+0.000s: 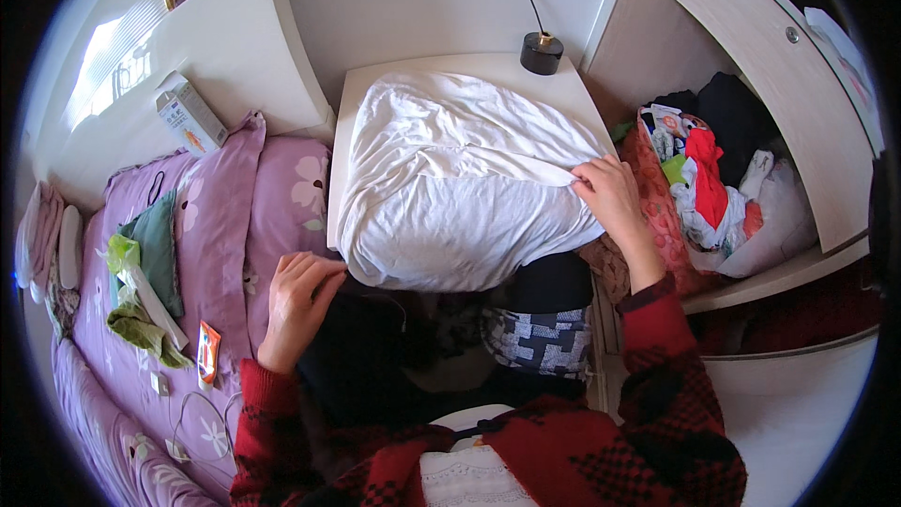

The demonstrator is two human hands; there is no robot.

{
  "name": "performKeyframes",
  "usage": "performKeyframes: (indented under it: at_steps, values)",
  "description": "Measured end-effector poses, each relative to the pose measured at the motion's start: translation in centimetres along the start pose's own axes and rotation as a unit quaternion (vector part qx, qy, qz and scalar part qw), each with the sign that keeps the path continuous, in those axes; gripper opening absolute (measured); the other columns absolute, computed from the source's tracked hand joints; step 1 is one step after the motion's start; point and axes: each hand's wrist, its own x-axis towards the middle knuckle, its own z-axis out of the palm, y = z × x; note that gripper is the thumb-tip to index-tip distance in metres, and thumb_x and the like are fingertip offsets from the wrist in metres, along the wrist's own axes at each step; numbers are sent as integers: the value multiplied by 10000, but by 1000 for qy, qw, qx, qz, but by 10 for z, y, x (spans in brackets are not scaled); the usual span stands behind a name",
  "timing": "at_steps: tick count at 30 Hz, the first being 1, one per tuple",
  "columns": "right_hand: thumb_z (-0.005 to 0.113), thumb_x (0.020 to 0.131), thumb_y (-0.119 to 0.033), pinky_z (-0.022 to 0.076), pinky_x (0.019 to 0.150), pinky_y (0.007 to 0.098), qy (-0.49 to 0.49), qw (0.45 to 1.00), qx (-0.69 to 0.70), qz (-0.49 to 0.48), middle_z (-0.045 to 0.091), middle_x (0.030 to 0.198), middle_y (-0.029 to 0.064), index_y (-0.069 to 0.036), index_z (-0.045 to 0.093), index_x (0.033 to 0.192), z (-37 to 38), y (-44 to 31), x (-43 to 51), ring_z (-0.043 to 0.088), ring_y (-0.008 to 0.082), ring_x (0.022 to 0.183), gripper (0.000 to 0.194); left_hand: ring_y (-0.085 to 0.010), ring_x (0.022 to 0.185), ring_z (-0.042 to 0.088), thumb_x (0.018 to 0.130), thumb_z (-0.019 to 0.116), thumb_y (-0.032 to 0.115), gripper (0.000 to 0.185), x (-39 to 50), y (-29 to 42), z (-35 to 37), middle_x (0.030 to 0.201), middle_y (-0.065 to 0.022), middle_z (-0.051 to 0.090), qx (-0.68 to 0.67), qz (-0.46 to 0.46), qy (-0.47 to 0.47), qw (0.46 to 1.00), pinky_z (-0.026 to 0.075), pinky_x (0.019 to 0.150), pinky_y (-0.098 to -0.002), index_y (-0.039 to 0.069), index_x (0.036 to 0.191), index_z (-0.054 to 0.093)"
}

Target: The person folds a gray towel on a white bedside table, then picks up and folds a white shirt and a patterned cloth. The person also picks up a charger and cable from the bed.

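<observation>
A creased white cloth garment point(457, 225) lies spread over a small cream-coloured tabletop point(588, 95). A seam or folded band crosses its middle, and the near edge hangs over the table's front. My right hand point(609, 190) pinches the cloth at its right side, by the end of that band. Raised beside the cloth's lower left corner is my left hand point(299, 303), its fingers bent and drawn together. Whether those fingertips hold a bit of the edge cannot be made out.
A black reed diffuser bottle point(541, 55) stands at the table's back right. On the left, a purple floral bed point(225, 239) bears a carton point(190, 116), an orange-and-white tube point(208, 352) and cables. An open cabinet at right holds a bag of clothes point(711, 183).
</observation>
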Motion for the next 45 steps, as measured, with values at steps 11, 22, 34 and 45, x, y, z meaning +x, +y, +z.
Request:
performKeyframes:
  at_steps: [11, 22, 34, 45]
  values:
    - [614, 914, -96, 451, 860, 291, 118, 931, 343, 44, 598, 951, 54, 5, 579, 1017, -59, -34, -13, 568, 162, 912, 148, -262, 1023, 611, 794, 701, 157, 327, 86, -25, 83, 1058, -67, 657, 32, 12, 10, 999, 470, 827, -382, 94, 1112, 653]
    - [640, 741, 116, 490, 764, 307, 143, 985, 83, 51, 578, 961, 104, -10, 639, 1036, -103, -28, -46, 600, 236, 858, 320, -290, 852, 614, 757, 628, -2, 223, 54, -16, 45, 931, -79, 631, 103, -18, 154, 983, 466, 747, -399, 74, 966, 621]
    - [547, 767, 109, 478, 918, 393, 206, 966, -36, 154, 615, 1068, 156, -17, 627, 1090, -103, 2, -95, 610, 334, 1026, 356, -320, 975, 640, 693, 542, -142, 396, -24, -5, -71, 1018, -160, 645, 136, -99, 311, 936, 502, 879, -362, -8, 1054, 631]
    - [562, 944, -110, 454, 948, 318, 508, 845, 157, 55, 585, 1172, 104, 1, 536, 1229, -174, -35, -136, 582, 204, 1035, 307, -172, 955, 630, 843, 609, -9, 322, -90, 4, -120, 1061, -79, 669, 113, -162, 401, 895, 492, 878, -280, -16, 1165, 634]
